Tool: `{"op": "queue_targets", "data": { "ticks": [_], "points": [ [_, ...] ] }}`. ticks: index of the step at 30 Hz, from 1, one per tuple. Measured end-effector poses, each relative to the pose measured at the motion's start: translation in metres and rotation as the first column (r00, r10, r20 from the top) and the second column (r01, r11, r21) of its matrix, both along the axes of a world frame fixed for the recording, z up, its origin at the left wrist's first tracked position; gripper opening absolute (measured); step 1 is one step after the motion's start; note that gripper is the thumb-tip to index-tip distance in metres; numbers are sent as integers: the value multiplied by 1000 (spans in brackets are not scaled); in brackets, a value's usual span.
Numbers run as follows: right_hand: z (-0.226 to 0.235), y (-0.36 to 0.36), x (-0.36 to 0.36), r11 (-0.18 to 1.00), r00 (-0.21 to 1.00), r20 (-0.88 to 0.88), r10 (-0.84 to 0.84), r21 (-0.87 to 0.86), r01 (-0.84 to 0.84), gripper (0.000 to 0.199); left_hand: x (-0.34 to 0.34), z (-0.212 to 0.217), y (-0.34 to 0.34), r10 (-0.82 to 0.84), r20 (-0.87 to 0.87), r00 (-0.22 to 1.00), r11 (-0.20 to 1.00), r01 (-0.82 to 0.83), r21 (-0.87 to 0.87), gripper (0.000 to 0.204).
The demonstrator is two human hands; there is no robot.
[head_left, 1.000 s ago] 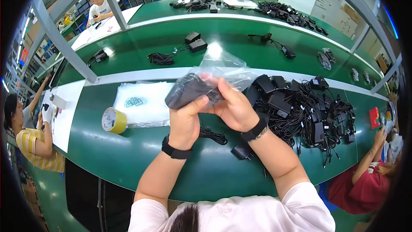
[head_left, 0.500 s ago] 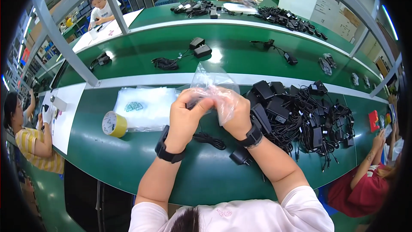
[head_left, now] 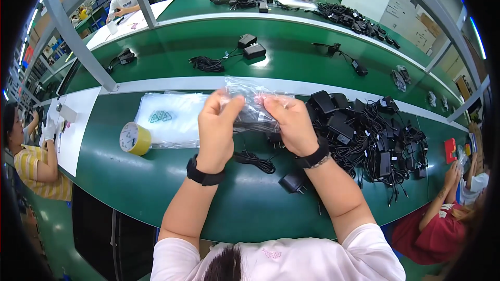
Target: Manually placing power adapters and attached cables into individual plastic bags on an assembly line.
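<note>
The clear plastic bag (head_left: 253, 105) with a dark adapter inside is being held up above the green tabletop (head_left: 156, 177), long axis running side to side, pinched between the left hand (head_left: 217, 127) and the right hand (head_left: 292, 125), both grips clamped on its ends, equally near

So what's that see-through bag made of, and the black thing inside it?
The bag, held by the left hand and right hand, looks like thin clear plastic: glossy and crinkled. The charger inside looks like hard matte black plastic, though it is partly hidden.
</note>
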State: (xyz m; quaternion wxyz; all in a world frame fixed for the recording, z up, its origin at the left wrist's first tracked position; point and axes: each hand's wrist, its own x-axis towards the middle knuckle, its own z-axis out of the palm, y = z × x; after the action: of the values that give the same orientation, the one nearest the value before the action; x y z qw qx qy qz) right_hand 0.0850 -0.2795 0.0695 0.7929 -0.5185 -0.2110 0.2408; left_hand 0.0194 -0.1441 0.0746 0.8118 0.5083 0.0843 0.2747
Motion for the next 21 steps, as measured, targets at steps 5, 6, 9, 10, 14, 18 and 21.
{"op": "queue_targets", "data": {
  "ticks": [5, 6, 9, 10, 14, 18, 21],
  "points": [
    [34, -4, 4, 979, 959, 249, 132, -187, -86, 26, 9, -4, 30, 75, -159, 984, 992, -58, 110, 24],
    [39, -3, 19, 981, 971, 206, 122, -173, -87, 26, 8, -4, 42, 307, -74, 949, 926, -280, 252, 25],
    [48, -14, 102, 913, 851, 525, 30, -360, 190, 25, -4, 19, 79, 311, 52, 949, 949, -313, 44, 16],
    [41, -24, 137, 763, 663, 745, 75, -471, 443, 23, -6, 35, 76, 360, 141, 922, 930, -366, 19, 17],
    [-28, -38, 263, 240, 9, 674, 738, -275, 931, 16, -54, 81, 70, 511, 396, 763, 826, -563, 19, 23],
    [-88, -84, 349, -10, 131, 529, 838, -227, 974, 20, -74, 80, 79, 502, 557, 661, 768, -637, 63, 24],
    [-76, -4, 312, -341, 624, 334, 706, -612, 714, 49, -100, 81, 96, 441, 614, 655, 808, -587, 46, 20]
  ]
}}
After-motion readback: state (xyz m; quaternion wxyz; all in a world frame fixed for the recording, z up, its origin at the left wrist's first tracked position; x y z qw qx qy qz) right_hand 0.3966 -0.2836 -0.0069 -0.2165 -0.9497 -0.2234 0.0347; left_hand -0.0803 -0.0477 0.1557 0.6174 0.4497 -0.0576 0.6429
